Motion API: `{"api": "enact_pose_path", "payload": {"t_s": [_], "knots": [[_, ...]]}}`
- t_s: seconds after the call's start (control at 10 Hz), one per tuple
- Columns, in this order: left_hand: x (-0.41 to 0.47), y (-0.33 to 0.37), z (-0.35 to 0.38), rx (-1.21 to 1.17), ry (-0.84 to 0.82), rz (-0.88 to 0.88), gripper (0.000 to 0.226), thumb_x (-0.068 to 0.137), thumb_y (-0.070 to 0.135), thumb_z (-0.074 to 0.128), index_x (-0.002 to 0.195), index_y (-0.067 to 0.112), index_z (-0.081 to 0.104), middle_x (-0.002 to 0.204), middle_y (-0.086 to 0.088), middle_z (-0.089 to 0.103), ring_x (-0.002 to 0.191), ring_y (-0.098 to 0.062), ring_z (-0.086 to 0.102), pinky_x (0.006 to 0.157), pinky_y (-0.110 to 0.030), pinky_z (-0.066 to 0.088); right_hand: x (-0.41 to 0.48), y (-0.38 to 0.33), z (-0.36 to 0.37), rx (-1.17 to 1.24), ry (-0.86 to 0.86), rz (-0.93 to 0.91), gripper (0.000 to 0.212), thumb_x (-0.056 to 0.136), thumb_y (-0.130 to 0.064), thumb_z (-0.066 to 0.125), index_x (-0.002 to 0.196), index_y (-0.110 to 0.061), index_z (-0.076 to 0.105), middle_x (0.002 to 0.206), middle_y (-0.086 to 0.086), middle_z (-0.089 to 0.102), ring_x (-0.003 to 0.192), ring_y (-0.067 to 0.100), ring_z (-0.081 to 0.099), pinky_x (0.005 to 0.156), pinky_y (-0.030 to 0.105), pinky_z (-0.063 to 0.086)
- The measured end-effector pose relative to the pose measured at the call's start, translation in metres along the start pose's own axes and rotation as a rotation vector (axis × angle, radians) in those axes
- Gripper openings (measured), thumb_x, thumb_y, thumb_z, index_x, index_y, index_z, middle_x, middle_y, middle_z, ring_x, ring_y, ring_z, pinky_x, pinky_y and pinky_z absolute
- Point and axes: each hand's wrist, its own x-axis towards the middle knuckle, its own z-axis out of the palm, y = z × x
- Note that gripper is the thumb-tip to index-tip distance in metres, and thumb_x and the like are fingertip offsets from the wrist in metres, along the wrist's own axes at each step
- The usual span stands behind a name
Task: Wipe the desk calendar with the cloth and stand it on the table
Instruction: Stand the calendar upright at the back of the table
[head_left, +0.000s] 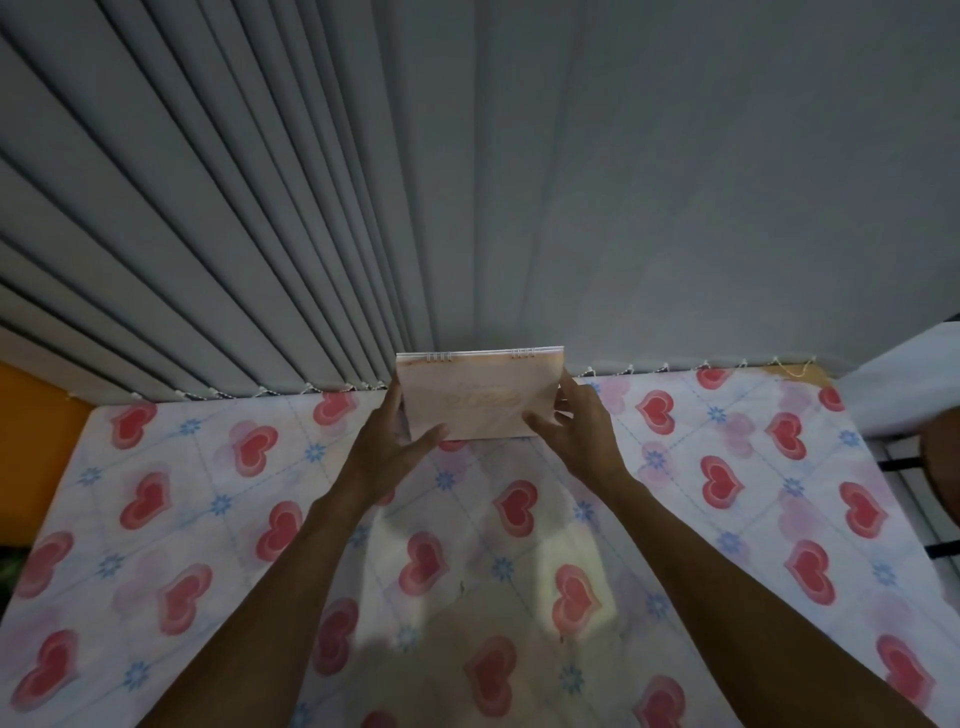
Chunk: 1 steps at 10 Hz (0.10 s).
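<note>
While no cloth is in view, the left hand and right hand clasp the upright desk calendar at the far edge of the heart-print table, seemingly the final standing step.

Pale pink calendar; tablecloth white with red hearts.

the desk calendar looks like smooth card or thick paper, pale pink with a soft shine, and little white wire rings hold its top edge. the table has a cover that looks like thin cloth or plastic sheet, printed with red hearts, a bit wrinkled and lightly glossy where light hits. the grey blinds behind look matt and smooth.
</note>
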Motion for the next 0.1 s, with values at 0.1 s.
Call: {"api": "enact_pose_path", "payload": {"t_s": [0.1], "knots": [[-0.0037,0.0013,0.0004,-0.026,0.017,0.040,0.095,0.075,0.063,0.077,0.151,0.051,0.021,0.127,0.042,0.055,0.115,0.021,0.052,0.083,-0.002,0.047,-0.0019,-0.0040,-0.0057,-0.053,-0.019,0.018,0.079,0.085,-0.038,0.082,0.151,-0.024,0.041,0.134,0.010,0.062,0.116,0.025,0.063,0.097,0.041,0.058]]}}
